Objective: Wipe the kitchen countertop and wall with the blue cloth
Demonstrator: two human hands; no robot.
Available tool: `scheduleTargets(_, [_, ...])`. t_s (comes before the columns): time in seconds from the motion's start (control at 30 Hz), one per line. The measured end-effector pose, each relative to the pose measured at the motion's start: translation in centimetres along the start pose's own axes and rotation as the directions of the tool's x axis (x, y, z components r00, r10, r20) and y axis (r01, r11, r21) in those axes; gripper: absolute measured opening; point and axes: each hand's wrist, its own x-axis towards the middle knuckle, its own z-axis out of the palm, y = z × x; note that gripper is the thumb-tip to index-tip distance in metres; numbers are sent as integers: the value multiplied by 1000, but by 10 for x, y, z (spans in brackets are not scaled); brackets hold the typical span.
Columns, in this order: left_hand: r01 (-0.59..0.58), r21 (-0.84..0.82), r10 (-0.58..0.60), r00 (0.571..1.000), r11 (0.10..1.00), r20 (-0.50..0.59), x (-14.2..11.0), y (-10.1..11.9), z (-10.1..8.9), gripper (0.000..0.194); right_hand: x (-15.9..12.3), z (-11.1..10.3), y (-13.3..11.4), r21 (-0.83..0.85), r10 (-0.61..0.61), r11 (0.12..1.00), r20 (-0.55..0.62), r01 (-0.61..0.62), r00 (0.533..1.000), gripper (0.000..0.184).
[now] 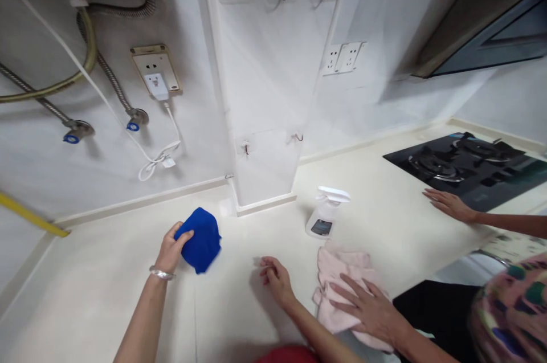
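On cream desk (106, 300), blue cloth (204, 240) is pinched against the palm by L hand grip (171, 249), R hand grip (277, 280) is kept half-curled & empty, & spray btl (327, 212) could be tipped if knocked by a careless sideways R hand sweep.

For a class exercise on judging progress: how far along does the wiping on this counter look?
Done: hard to say; the spray bottle already stands on the counter, set aside. In hand: the left hand grips a blue cloth, the bare right hand rests nearby, and a co-worker's hand presses a pink cloth. Left: the black gas hob has no cloth on it, though how much remains cannot be told.
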Motion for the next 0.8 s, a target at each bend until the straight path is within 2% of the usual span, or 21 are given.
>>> scheduleTargets(0.1, [-224, 248, 226, 974, 943, 20, 3, 29, -10, 31, 0, -3, 2, -26, -3, 1000, -8, 3, 1000, 36])
scheduleTargets(0.17, [-323, 384, 316, 945, 865, 83, 0, 25, -9, 25, -2, -4, 3, -56, -23, 998, 24, 24, 999, 35])
scheduleTargets(0.2, [-346, 426, 327, 937, 836, 121, -4, 14, -6, 21, -3, -4, 3, -75, -38, 996, 43, 41, 998, 33])
scheduleTargets(0.27, [-365, 480, 294, 930, 798, 219, -20, -21, 4, 20, -6, -5, 3, -113, -72, 990, 76, 81, 994, 30])
scheduleTargets(0.33, [-373, 492, 214, 912, 787, 350, -44, -65, 15, 36, -8, -6, 4, -149, -106, 982, 96, 120, 990, 27])
scheduleTargets(0.37, [-382, 486, 165, 887, 786, 430, -57, -85, 20, 42, -9, -7, 4, -166, -120, 977, 104, 136, 987, 26])
scheduleTargets(0.43, [-407, 446, 141, 844, 797, 517, -83, -113, 25, 36, -10, -9, 5, -199, -140, 967, 118, 161, 983, 25])
scheduleTargets(0.47, [-395, 421, 135, 839, 816, 527, -93, -119, 25, 28, -10, -9, 5, -216, -149, 961, 124, 173, 981, 25])
scheduleTargets(0.53, [-326, 404, 115, 878, 854, 465, -102, -119, 21, 15, -11, -10, 7, -253, -169, 947, 129, 198, 977, 25])
scheduleTargets(0.63, [-195, 483, 77, 964, 854, 254, -88, -103, 10, 20, -12, -10, 8, -303, -209, 923, 123, 238, 970, 24])
scheduleTargets(0.7, [-138, 546, 76, 988, 826, 136, -67, -93, 4, 23, -13, -9, 9, -325, -235, 908, 127, 264, 964, 25])
scheduleTargets(0.8, [-58, 621, 97, 995, 782, -30, -37, -88, 0, 29, -14, -8, 9, -348, -267, 888, 139, 300, 953, 25])
